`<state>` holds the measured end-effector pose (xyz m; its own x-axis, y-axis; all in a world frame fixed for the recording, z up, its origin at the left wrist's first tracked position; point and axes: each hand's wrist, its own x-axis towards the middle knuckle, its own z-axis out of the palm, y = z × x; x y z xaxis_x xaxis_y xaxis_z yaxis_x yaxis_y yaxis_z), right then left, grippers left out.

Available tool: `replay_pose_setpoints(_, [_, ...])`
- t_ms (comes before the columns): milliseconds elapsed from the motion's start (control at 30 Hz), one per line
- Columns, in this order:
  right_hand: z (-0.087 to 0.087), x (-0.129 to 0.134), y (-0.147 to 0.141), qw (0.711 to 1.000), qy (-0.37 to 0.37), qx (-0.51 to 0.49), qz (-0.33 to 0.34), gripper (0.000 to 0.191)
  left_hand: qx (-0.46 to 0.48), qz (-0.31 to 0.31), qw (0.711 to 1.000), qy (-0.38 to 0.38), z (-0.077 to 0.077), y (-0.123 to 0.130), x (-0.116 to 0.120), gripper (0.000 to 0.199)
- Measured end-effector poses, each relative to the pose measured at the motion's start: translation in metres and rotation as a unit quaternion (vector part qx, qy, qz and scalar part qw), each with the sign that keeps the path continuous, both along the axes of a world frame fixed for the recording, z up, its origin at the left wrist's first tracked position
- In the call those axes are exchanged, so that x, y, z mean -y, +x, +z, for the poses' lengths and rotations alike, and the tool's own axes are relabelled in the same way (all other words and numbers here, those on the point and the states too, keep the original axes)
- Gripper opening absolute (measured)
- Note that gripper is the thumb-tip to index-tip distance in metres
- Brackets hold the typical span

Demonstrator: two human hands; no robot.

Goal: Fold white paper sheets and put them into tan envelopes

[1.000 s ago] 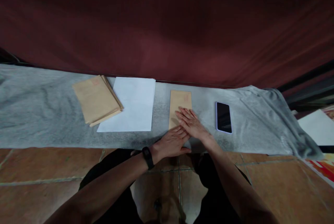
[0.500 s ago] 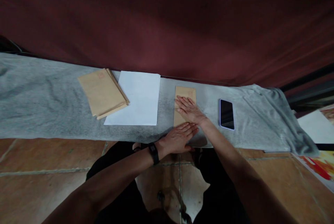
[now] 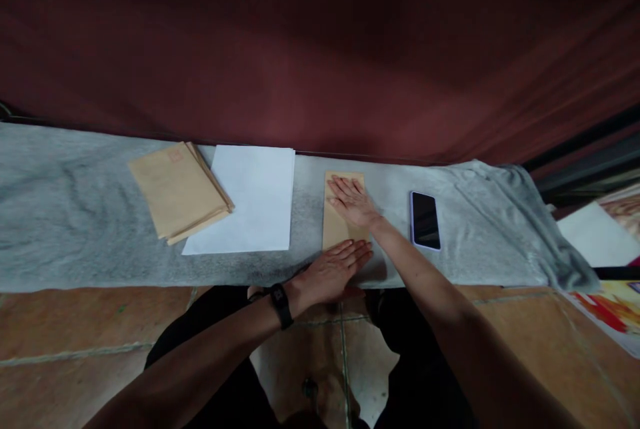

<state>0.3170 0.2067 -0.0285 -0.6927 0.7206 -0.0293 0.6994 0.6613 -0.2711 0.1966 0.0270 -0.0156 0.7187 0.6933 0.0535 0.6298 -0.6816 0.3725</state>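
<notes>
A brown paper envelope (image 3: 340, 226) lies upright-wise on the grey cloth (image 3: 400, 269) in front of me. My right hand (image 3: 353, 201) rests flat on its upper part, fingers stretched out. Across the envelope's near end lies my left hand (image 3: 333, 272), palm down with its fingers extended; a black band is on that wrist. To the left, a stack of white paper (image 3: 255, 202) is partly covered by a pile of larger-looking brown envelopes (image 3: 180, 192) with a red mark on the top one.
A phone (image 3: 425, 220) in a light purple case lies right of my right hand. Behind the cloth-covered surface hangs a dark red curtain (image 3: 300, 69). White paper (image 3: 597, 234) and a colourful print (image 3: 613, 309) are at the far right, above a tiled floor (image 3: 65, 322).
My right hand has moved up the envelope, baring more of its middle and covering its printed corner. The view has shifted slightly, with the objects now further left.
</notes>
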Motion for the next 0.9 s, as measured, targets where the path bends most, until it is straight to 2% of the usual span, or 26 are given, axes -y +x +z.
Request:
replay_pose_setpoints(167, [0.0, 0.015, 0.006, 0.999, -0.001, 0.0, 0.033, 0.061, -0.003, 0.01, 1.0, -0.005, -0.004, 0.0, 0.0, 0.082])
replay_pose_setpoints(633, [0.005, 0.064, 0.026, 0.997, -0.048, -0.015, 0.064, 0.057, -0.033, 0.006, 0.999, -0.005, -0.002, -0.007, 0.0, 0.066])
replay_pose_setpoints(900, [0.013, 0.099, 0.039, 0.995, -0.069, -0.034, 0.065, 0.053, -0.033, 0.021, 0.999, -0.003, 0.003, -0.01, 0.006, 0.05])
